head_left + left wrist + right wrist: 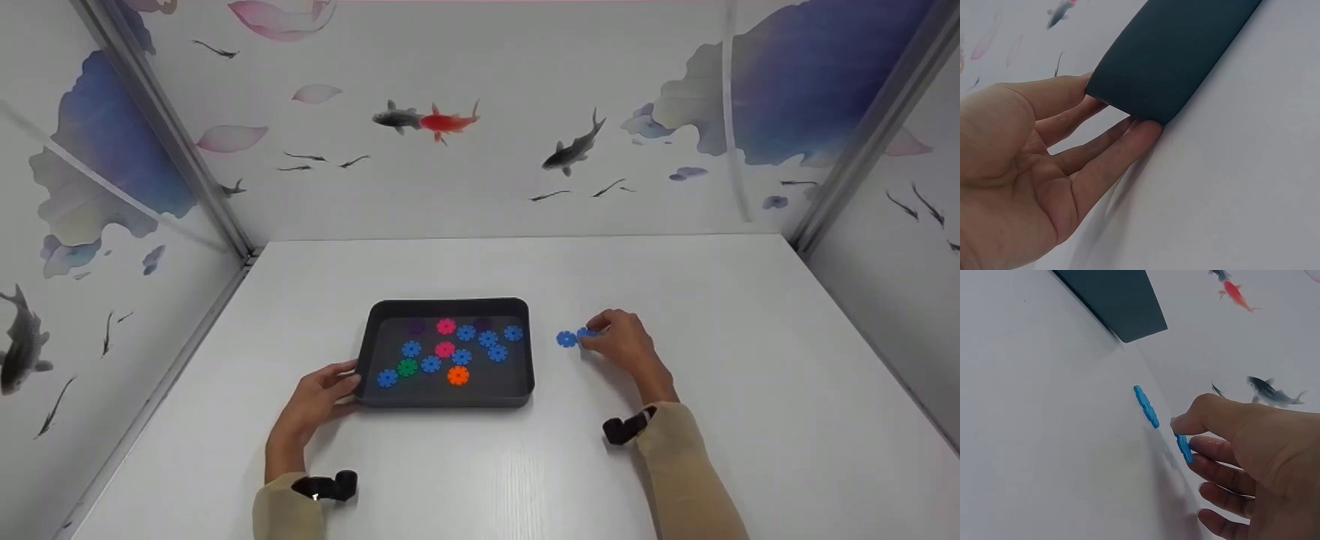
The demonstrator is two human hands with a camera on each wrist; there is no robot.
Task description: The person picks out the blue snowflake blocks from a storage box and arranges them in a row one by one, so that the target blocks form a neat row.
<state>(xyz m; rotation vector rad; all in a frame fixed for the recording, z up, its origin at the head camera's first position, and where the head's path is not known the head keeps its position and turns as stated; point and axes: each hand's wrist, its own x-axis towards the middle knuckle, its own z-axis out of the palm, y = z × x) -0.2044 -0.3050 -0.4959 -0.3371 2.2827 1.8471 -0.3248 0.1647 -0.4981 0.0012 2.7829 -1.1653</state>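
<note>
My left hand point(313, 397) holds the left side of a dark rectangular tray point(442, 400), thumb at the rim and a fingertip by the bottom edge in the left wrist view. Several small notched plastic discs lie in the tray, mostly blue, with pink ones, a green disc point(406, 367) and an orange disc point(458, 376). To the right of the tray, my right hand point(624, 346) pinches a blue notched disc point(1183, 448) between thumb and fingers. Another blue notched disc point(566, 339) is just left of those fingertips, with a small gap between the discs in the right wrist view.
The tray and discs are on a white table point(480, 465). White panels printed with fish and petals close in the back point(480, 195) and both sides, with metal posts at the corners. Each wrist wears a small black camera.
</note>
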